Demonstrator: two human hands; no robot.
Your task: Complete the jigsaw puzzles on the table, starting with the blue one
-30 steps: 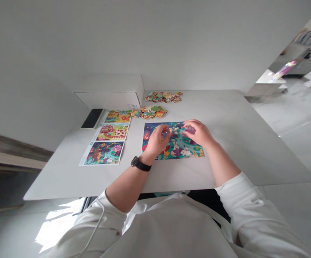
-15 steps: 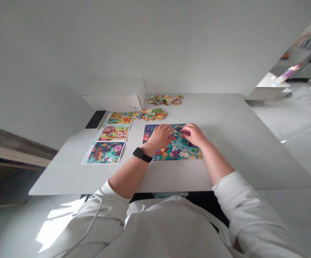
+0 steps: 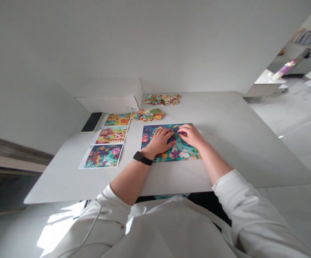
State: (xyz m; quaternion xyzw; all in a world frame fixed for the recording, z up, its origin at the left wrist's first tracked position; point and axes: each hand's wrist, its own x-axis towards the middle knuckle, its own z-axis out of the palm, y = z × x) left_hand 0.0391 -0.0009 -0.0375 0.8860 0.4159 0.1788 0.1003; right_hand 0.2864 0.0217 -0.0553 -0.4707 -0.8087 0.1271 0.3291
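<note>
Your left hand [image 3: 159, 141] and right hand [image 3: 191, 135] have come down close together, resting on the jigsaw puzzle [image 3: 183, 154]; I cannot tell whether either grasps a piece. The puzzle lies under both hands, mid-table. Loose pieces [image 3: 148, 115] heap towards the table's [image 3: 225, 150] far edge, beside 3 printed picture sheets [image 3: 111, 142].

White wall [image 3: 144, 43], pale glossy floor [image 3: 292, 150], white table [image 3: 230, 150], sunlight patch [image 3: 54, 231] on floor.

- jigsaw puzzle [image 3: 150, 133]: navy and teal, with white rabbits and purple flowers
- loose pieces [image 3: 148, 115]: orange, green, cream (quite a jumble)
- wristwatch [image 3: 143, 158]: solid black
</note>
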